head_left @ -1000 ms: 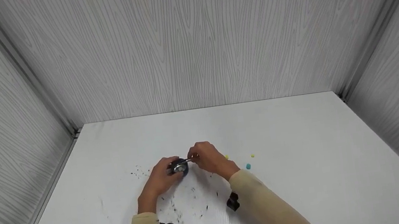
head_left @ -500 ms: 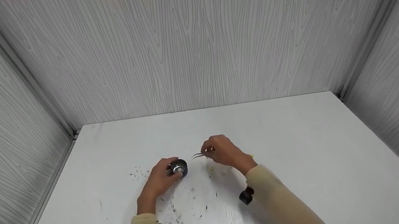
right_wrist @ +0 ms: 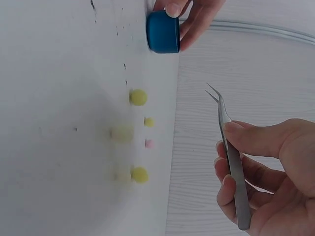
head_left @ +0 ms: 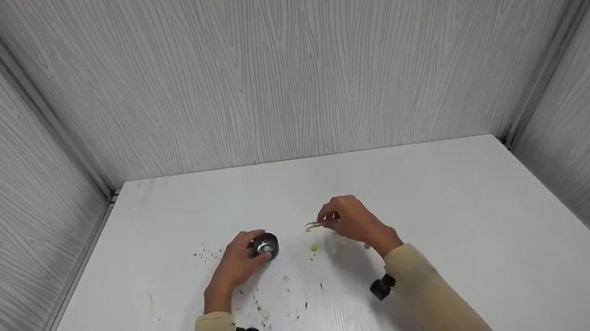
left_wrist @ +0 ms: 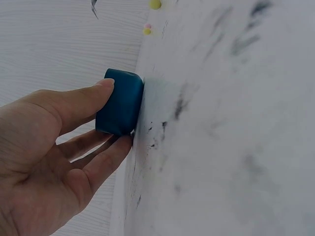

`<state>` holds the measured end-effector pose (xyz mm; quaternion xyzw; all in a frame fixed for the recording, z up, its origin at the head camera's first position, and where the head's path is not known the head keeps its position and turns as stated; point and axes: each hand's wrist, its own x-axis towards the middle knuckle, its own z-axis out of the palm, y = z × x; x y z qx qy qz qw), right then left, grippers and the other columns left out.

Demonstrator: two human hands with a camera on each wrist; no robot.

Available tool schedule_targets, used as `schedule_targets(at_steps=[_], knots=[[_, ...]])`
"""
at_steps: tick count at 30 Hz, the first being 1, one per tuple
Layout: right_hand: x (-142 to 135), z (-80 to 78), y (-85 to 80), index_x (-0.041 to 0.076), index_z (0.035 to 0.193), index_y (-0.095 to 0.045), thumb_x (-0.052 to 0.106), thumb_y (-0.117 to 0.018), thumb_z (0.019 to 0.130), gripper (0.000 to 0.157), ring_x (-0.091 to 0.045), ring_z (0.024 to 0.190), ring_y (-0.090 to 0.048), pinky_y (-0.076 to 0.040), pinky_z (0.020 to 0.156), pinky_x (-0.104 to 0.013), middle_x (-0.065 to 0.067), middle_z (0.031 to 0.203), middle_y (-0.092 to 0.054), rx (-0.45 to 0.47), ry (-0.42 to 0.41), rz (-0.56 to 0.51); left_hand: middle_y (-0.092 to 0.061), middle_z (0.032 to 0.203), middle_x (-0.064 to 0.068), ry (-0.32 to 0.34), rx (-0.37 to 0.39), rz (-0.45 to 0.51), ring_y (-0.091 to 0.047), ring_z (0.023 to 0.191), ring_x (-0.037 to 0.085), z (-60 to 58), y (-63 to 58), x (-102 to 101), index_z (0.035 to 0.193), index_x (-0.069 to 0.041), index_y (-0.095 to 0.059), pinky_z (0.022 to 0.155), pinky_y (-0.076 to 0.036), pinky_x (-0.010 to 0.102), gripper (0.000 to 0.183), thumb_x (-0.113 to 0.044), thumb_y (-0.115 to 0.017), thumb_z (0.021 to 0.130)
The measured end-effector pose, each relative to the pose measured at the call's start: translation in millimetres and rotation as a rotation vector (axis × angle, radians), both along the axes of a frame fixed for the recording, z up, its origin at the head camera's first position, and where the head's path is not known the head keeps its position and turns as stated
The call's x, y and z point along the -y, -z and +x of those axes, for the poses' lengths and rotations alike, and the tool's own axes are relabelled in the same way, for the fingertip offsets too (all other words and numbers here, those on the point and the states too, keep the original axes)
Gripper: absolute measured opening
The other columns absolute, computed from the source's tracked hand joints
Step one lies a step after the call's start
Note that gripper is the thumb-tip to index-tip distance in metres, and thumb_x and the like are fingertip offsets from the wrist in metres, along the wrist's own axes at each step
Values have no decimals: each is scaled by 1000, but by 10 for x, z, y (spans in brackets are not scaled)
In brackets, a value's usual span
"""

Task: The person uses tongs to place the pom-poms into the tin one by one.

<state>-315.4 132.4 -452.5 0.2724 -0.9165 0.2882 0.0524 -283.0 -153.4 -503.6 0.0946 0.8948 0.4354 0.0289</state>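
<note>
My left hand (head_left: 239, 259) holds a small round cup (left_wrist: 120, 103), blue outside and shiny inside, at the table surface. Thumb and fingers grip its sides. A pale spot shows inside it in the head view, too small to make out. My right hand (head_left: 358, 220) pinches steel tweezers (right_wrist: 237, 184) with a bent tip. Their points are slightly apart with nothing between them, above the table to the right of the cup. Below them lie small pompom-like balls: a yellow ball (right_wrist: 139, 97), a smaller yellow ball (right_wrist: 149, 121), a pink ball (right_wrist: 149, 143) and another yellow ball (right_wrist: 140, 174).
Pale balls (right_wrist: 121, 133) lie nearer in the right wrist view, and a greenish ball (head_left: 366, 246) sits beside my right wrist. Dark marks (head_left: 260, 309) speckle the white table (head_left: 447, 196). Grey wood-grain panels (head_left: 282, 64) enclose the back and sides.
My right hand has moved the tweezers from the cup's rim to the right, over the balls. The left hand and the cup have stayed in place.
</note>
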Motion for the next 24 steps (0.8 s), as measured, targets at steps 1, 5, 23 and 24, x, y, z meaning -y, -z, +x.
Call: schedule_targets(at_steps=[1, 5, 23, 24], knots=[[-17, 4, 8, 6, 99, -82, 3, -75, 93, 11, -16, 81, -66, -59, 74, -33, -8, 91, -75, 6, 8, 1, -58, 142, 18, 0, 1, 0, -56, 137, 39, -5, 3, -3, 148, -5, -53, 116, -46, 53, 54, -10, -72, 97], [-71, 26, 43, 7, 100, -82, 3, -74, 93, 11, -14, 81, -65, -57, 74, -31, -7, 92, -75, 21, 28, -2, -58, 142, 18, -4, 3, 3, -56, 137, 40, -13, 2, -10, 147, -5, -53, 116, -46, 53, 55, -10, -72, 96], [-179, 66, 211, 7, 97, -82, 2, -76, 90, 10, -12, 80, -63, -54, 71, -26, -6, 89, -75, 34, 35, 10, -58, 144, 19, 3, 7, 6, -55, 138, 41, -22, 16, 16, 148, -5, -54, 117, -45, 55, 54, -10, -71, 97], [-179, 63, 217, 7, 97, -82, 2, -76, 91, 10, -12, 80, -64, -55, 71, -26, -6, 90, -75, 35, 32, 13, -57, 144, 19, -1, 9, 6, -55, 138, 41, -23, 21, 21, 148, -5, -54, 117, -44, 54, 54, -10, -71, 97]])
